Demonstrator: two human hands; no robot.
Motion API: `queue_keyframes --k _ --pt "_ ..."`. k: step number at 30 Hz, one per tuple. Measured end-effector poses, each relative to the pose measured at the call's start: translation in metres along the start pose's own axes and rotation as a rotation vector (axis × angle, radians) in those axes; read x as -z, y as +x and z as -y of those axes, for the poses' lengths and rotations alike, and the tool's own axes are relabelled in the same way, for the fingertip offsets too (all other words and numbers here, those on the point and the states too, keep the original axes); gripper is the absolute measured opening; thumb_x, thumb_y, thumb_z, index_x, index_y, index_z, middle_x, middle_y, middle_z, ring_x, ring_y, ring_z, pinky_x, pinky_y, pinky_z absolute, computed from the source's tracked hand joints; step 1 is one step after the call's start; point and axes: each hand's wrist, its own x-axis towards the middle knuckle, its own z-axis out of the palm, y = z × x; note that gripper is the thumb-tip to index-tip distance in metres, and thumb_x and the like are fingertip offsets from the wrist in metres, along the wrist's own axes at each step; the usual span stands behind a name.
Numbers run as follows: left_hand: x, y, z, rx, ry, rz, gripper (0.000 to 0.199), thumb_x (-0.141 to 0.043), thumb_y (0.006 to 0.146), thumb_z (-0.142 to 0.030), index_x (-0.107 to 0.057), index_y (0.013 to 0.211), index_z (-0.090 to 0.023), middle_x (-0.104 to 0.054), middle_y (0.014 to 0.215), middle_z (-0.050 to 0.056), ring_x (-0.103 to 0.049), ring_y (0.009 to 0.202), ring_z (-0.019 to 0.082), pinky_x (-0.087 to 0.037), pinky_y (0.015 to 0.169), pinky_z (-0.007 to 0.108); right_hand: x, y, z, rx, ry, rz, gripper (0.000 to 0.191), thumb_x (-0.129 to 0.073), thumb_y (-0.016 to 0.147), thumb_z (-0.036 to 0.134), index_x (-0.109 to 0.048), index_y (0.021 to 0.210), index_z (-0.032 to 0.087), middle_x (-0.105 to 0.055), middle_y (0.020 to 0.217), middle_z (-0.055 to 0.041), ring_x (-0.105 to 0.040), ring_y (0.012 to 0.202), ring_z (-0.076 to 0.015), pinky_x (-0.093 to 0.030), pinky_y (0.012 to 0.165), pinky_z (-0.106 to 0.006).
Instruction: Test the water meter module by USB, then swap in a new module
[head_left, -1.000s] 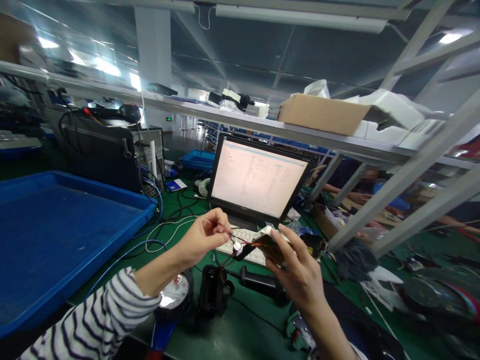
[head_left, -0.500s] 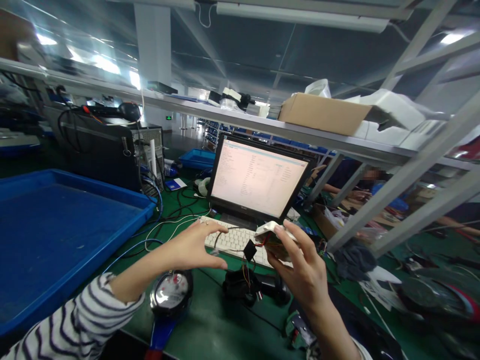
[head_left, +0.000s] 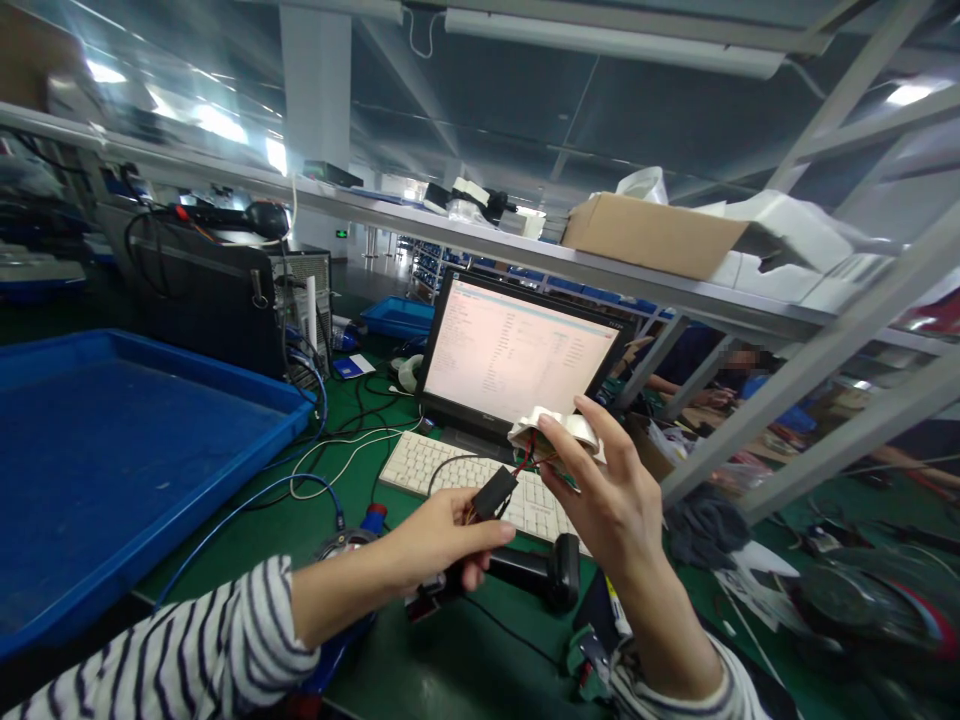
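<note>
Head view. My right hand (head_left: 615, 500) is raised in front of the laptop (head_left: 517, 355), fingers closed around a small white module (head_left: 555, 430) from which red and black wires (head_left: 525, 462) hang. My left hand (head_left: 442, 540) sits lower, above the green desk (head_left: 450, 670), curled around a dark part; a black connector (head_left: 491, 492) at the wire ends rests against its fingertips. A white keyboard (head_left: 450, 470) lies below the laptop screen, and a black handheld scanner (head_left: 540, 570) lies just beside my left hand. A blue tray (head_left: 112, 450) occupies the desk at left; a cardboard box (head_left: 652, 235) stands on the shelf above.
</note>
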Motion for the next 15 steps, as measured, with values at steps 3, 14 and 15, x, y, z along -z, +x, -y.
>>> queue_keyframes --k 3,14,15 --pt "0.011 -0.019 -0.017 0.069 -0.044 0.087 0.038 -0.068 0.07 -0.039 -0.04 0.055 -0.017 -0.035 0.036 -0.011 -0.027 0.027 0.001 -0.034 0.037 0.015 -0.011 -0.007 0.001 0.015 0.05 0.022 0.054 -0.065 0.078 0.009 -0.049 0.126 0.027 -0.045 0.131 -0.0137 -0.054 0.11 -0.0268 -0.054 0.084 -0.039" --pt "0.079 -0.121 -0.125 -0.129 0.266 -0.395 0.026 -0.057 0.08 -0.039 -0.057 0.071 -0.014 -0.034 0.042 -0.01 -0.034 0.03 0.003 -0.04 0.041 0.017 -0.015 -0.054 0.027 -0.08 0.581 0.204 0.059 -0.054 0.087 0.031 -0.033 0.141 0.02 -0.053 0.129 -0.0126 -0.058 0.111 -0.0242 -0.055 0.085 -0.035" --pt "0.094 -0.129 -0.133 -0.118 0.381 -0.487 0.025 -0.057 0.08 -0.038 -0.058 0.071 -0.014 -0.035 0.043 -0.01 -0.036 0.031 0.004 -0.039 0.042 0.017 -0.015 -0.065 0.025 -0.1 0.554 0.212 0.056 -0.052 0.088 0.033 -0.035 0.14 0.02 -0.056 0.125 -0.0121 -0.06 0.107 -0.0238 -0.056 0.082 -0.033"
